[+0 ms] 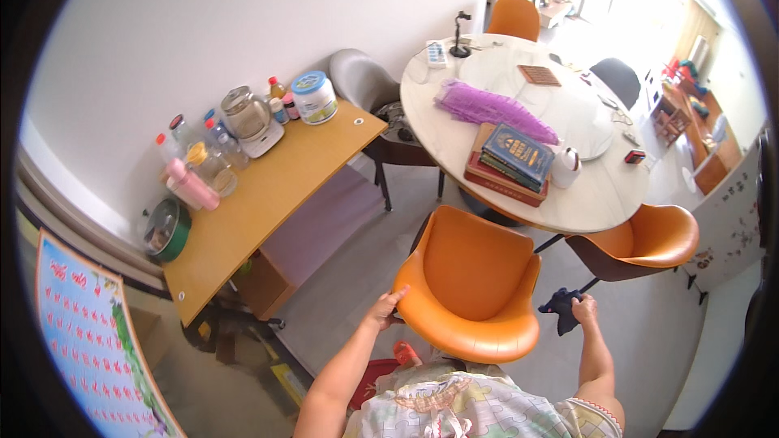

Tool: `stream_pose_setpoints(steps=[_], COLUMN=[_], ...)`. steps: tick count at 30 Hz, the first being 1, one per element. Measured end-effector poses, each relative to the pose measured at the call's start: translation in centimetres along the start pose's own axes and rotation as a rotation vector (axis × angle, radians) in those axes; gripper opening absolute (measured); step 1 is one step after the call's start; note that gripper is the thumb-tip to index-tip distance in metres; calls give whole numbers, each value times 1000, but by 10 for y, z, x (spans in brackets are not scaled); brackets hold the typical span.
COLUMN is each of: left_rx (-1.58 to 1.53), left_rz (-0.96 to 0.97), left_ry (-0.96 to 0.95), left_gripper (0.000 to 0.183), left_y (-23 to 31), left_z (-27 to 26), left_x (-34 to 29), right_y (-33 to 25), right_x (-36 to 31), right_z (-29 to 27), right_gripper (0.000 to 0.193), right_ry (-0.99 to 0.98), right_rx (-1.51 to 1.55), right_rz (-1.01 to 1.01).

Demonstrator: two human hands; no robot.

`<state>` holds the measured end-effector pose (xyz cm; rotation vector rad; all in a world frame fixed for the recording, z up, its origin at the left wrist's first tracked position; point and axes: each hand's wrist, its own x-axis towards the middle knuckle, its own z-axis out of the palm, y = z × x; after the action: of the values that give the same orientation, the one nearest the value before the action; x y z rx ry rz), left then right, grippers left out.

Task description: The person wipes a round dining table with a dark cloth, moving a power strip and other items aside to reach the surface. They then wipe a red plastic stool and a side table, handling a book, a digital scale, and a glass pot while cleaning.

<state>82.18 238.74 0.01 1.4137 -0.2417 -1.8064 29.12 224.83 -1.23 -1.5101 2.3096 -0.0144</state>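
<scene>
An orange armchair (475, 255) stands right in front of me, its rounded back turned my way. My left hand (384, 309) grips the left edge of the chair's back, thumb on top, the other fingers partly hidden under the shell. On the other side of the chair, my right hand (584, 308) is closed on a bunched dark blue cloth (561, 307), which hangs apart from the chair above the grey floor. Beyond the chair is the round marble-look table (430, 126).
Books (519, 154), a white jug (565, 167) and purple mesh fabric (495, 109) lie on the table. More chairs surround it, one orange chair (641, 239) at right. A wooden desk (276, 186) at left holds bottles, a kettle (246, 113) and a white tub (314, 100).
</scene>
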Motion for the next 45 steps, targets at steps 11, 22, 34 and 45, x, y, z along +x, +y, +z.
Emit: stream_pose_setpoints(steps=[11, 22, 34, 45], left_rx=[69, 122, 92, -773], left_rz=[3, -64, 241, 338], left_ry=[-282, -286, -172, -744], left_gripper=[62, 66, 61, 69], left_y=[22, 43, 55, 151], left_z=[46, 74, 45, -9], left_x=[73, 138, 28, -1], right_y=[11, -87, -304, -419], right_x=[-55, -142, -197, -164], right_z=[-44, -150, -115, -79], right_gripper=[28, 16, 21, 23], right_ry=[403, 595, -82, -452], right_rx=[140, 527, 526, 959], right_rz=[-134, -384, -1208, -1044])
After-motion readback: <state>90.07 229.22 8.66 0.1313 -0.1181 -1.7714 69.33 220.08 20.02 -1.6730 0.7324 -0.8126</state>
